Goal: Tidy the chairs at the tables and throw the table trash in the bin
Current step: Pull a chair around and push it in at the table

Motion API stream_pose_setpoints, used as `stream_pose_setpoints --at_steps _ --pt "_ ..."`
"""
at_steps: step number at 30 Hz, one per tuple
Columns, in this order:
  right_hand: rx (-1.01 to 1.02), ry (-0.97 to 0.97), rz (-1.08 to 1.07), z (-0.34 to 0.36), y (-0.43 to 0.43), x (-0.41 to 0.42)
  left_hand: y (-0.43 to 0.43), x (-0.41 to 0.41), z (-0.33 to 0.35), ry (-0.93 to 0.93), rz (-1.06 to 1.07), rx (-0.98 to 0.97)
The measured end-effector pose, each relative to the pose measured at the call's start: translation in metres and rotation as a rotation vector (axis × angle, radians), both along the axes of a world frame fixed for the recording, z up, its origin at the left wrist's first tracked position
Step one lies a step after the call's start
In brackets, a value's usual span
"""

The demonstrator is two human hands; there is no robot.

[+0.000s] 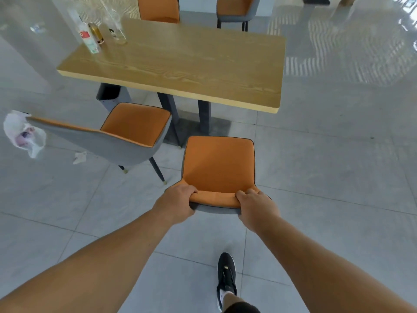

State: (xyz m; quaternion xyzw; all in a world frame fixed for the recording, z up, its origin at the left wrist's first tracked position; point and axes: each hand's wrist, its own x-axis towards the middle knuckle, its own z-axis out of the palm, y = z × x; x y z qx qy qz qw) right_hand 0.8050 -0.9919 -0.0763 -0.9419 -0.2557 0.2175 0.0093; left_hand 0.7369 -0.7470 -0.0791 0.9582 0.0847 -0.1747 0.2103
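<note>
An orange chair (218, 164) with a grey back stands just in front of me, a short way out from the wooden table (180, 66). My left hand (174, 203) and my right hand (257, 205) both grip the top edge of its backrest. A second orange chair (135, 123) stands to the left, turned at an angle to the table. On the table's far left corner stand a carton (89, 40), a can (96, 33) and a clear plastic bottle (117, 30).
A dark bin (110, 96) stands under the table's left end. A white plastic bag (21, 134) and a crumpled paper (79, 157) lie on the tiled floor at left. Two more orange chairs (159, 9) stand beyond the table. My black shoe (226, 276) is below.
</note>
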Motion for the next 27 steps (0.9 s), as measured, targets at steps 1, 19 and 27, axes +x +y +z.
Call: stream_pose_setpoints --at_steps 1,19,27 --pt "0.009 0.0 -0.005 0.0 0.011 0.019 0.011 0.019 0.001 -0.007 0.006 -0.005" --pt "-0.191 0.109 -0.207 0.018 0.217 0.085 0.246 0.137 0.013 0.092 -0.273 0.116" --pt "-0.246 -0.056 -0.209 -0.006 0.318 0.075 0.443 0.114 0.012 0.075 -0.196 0.531"
